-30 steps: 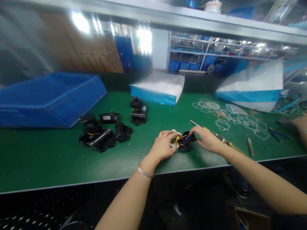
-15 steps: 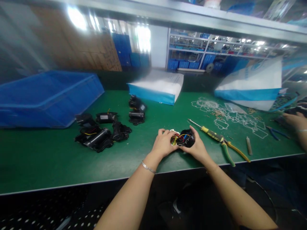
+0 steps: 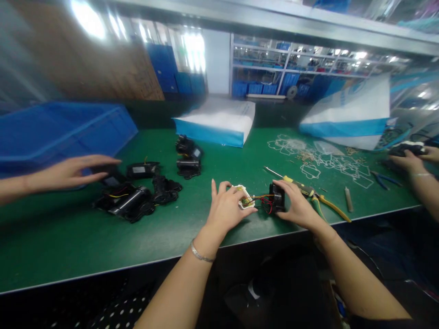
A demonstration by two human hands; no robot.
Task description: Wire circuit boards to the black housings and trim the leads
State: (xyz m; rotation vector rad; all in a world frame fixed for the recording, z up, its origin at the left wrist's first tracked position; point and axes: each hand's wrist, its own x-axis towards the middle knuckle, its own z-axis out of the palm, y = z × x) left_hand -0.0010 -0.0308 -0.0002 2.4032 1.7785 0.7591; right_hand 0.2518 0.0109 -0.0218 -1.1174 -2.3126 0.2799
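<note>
Housing (image 3: 277, 200) farther right, between hands (image 3: 224, 205)

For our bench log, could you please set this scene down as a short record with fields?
Left hand: holds white cover
Right hand: holds black housing
Between them: thin wires
Near right hand: screwdriver, pliers
Bench's left side: black parts, blue bin
Co-worker's hand: at the black parts, contact unclear

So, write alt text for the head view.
The left hand holds a white part wired to the black housing in the right hand. Screwdriver, pliers and black units lie on the green bench; another person's hand is at left.
</note>
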